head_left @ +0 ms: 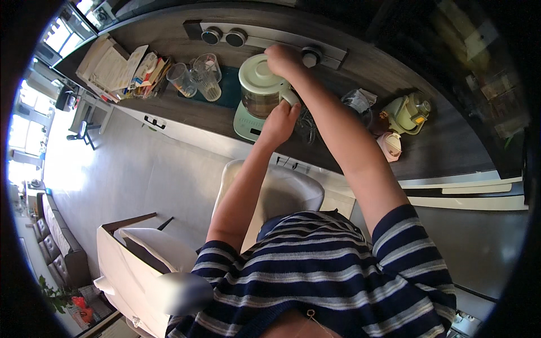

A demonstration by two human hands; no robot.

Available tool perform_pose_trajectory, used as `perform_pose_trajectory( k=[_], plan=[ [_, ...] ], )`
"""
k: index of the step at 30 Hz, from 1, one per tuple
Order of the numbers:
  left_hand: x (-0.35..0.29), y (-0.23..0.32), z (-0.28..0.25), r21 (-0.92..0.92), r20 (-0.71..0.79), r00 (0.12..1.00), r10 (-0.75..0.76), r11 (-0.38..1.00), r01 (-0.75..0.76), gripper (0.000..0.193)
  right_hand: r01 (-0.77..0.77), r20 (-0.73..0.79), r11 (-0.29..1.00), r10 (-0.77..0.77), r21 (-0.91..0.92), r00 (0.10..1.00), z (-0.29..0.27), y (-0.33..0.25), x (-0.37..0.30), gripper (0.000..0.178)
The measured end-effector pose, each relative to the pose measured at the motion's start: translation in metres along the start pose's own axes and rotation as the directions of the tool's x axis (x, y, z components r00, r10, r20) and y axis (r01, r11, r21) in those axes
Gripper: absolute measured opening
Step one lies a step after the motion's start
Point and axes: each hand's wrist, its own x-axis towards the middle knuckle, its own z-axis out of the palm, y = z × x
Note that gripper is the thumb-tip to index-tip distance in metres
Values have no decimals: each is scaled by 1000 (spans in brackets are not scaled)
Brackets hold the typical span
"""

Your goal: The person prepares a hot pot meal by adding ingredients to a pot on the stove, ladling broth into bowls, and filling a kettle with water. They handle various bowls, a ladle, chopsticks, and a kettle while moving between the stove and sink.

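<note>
A glass electric kettle [256, 101] with a pale green lid [262, 69] and handle stands on its pale green base [245, 122] on the dark counter. My left hand [279, 122] is closed round the lower part of the kettle's handle [290, 96]. Beyond it, my right hand [283, 59] reaches to the lid's far right edge, just before the wall power rail [270, 40]. Its fingers are curled in, and whatever they grip is hidden from this view.
Clear drinking glasses [207, 84] stand on a dark mat to the left, beside stacked papers [110, 67]. Right of my forearm are a pink cup [390, 145] and a green bottle-like appliance [410, 112]. A pale chair [287, 188] stands before the counter.
</note>
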Motion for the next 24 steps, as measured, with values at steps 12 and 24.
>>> perform_pose_trajectory(
  k=[12,24],
  plan=[
    [6,-8,20,81,-46,998,37,996,-33,48,134,-410,418,690,899,596,20,48,-108,38],
    [-3,-32,-2,-118,19,999,48,992,-46,46,-250,311,-185,550,950,775,10,56,-47,105]
  ],
)
